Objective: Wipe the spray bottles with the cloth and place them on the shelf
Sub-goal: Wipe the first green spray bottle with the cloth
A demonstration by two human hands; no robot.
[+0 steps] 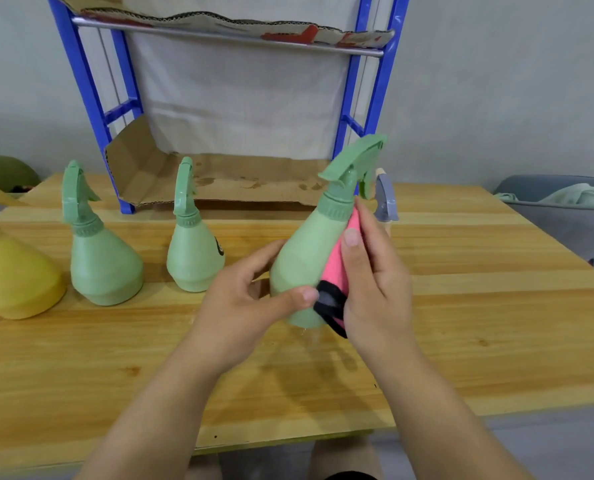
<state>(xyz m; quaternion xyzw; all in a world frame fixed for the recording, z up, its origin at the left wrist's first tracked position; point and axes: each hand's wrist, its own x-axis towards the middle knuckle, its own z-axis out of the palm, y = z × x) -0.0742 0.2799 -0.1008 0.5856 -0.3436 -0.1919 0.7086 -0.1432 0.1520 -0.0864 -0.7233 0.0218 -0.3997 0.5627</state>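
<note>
**A:** So, closest in: how do the hands sit?

**B:** Both forearms reach in from the bottom edge over the table. The left hand curls round the base of a green bottle, with the thumb across the front and the fingers behind.

**A:** And the right?

**B:** The right hand grips a pink, black-edged cloth and presses it to the bottle's right side. Its thumb points up along the cloth toward the neck.

**A:** Where is that bottle, exactly?

**B:** It is held tilted over the middle of the table, nozzle leaning up and to the right.

**A:** What's behind it?

**B:** A grey trigger peeks out just behind the right hand. To the left stand a second green bottle, a third green bottle and a yellow bottle, all upright on the table.

**A:** And farthest back?

**B:** The blue shelf stands at the table's rear against the wall. Its lower level is lined with cardboard.
</note>
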